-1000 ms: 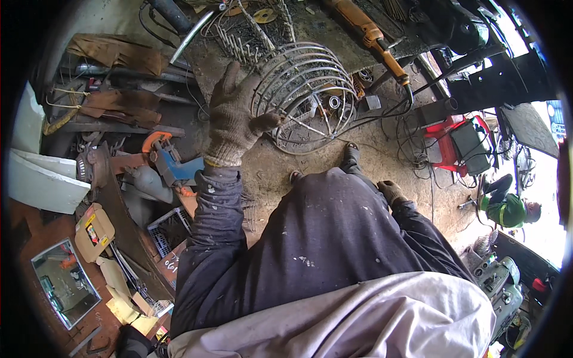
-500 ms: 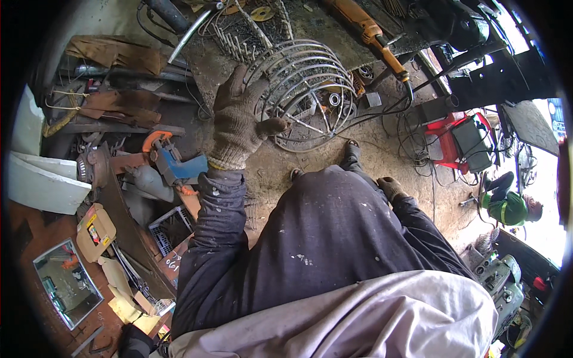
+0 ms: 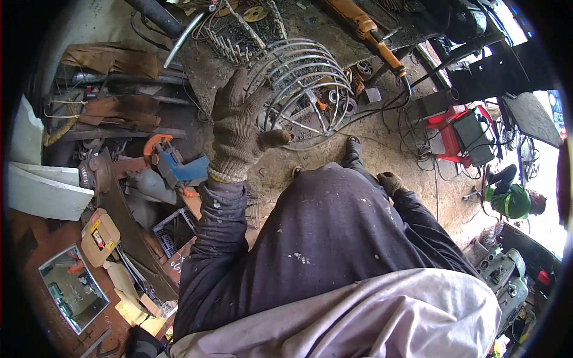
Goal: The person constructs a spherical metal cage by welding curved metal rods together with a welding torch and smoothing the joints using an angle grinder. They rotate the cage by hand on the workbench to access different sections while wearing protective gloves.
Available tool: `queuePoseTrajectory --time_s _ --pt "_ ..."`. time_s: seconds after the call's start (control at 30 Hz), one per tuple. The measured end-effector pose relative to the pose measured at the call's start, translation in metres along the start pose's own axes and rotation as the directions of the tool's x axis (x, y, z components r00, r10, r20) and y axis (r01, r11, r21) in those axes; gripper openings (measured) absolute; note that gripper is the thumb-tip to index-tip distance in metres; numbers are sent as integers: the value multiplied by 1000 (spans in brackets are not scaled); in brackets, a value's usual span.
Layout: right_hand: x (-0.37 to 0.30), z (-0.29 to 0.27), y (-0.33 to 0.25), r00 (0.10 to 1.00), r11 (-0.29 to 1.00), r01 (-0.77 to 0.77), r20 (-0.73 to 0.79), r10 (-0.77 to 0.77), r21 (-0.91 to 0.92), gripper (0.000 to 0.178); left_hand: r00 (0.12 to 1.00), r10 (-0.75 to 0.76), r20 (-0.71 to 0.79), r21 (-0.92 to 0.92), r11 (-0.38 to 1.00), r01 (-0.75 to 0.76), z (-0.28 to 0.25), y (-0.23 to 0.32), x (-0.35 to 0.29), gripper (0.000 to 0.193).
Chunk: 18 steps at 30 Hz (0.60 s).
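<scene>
My left hand (image 3: 239, 131), in a grey-brown knitted glove, is raised at the left side of a round cage (image 3: 298, 59) of bent metal rods. Its fingers reach up along the rings and its thumb sticks out to the right, low against the cage's side. The hand looks open; whether the fingertips touch the rods I cannot tell. Several rings stand one behind another, joined by straight spokes near the bottom. My right hand (image 3: 391, 184), also gloved, hangs low by my right leg, away from the cage. Its fingers are too small and partly hidden to judge.
An orange angle grinder (image 3: 373, 36) lies on the dark workbench at the back, its cable trailing to the floor. A red crate (image 3: 439, 140) and tangled cables lie to the right. A blue clamp (image 3: 182, 169) is at left. A person in green (image 3: 512, 200) crouches far right.
My left hand has come slightly nearer to me, its thumb sliding lower beside the cage. The cage stays nearly where it was. The right hand has hardly moved.
</scene>
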State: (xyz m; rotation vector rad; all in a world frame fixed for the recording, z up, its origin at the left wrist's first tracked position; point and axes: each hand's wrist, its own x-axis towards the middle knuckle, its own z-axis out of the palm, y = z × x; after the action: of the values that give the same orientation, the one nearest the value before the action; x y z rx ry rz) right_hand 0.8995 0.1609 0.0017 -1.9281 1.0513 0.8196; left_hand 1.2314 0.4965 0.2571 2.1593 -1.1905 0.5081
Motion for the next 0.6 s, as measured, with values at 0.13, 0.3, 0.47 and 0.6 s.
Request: queuePoseTrajectory --time_s 0.13,0.3,0.47,0.6 --pt "3 6 4 998 996 -48 -41 51 69 50 999 34 26 49 998 -35 -3 10 2 85" --pt "13 10 13 999 999 -19 -47 22 45 50 996 50 74 102 993 -57 -1 11 4 88" --pt "16 12 18 1000 998 -5 -25 7 55 50 999 49 -7 -4 999 -49 2 15 0 89" --pt "12 13 15 998 995 -24 -57 30 98 49 998 39 51 117 992 -44 7 21 -17 86"
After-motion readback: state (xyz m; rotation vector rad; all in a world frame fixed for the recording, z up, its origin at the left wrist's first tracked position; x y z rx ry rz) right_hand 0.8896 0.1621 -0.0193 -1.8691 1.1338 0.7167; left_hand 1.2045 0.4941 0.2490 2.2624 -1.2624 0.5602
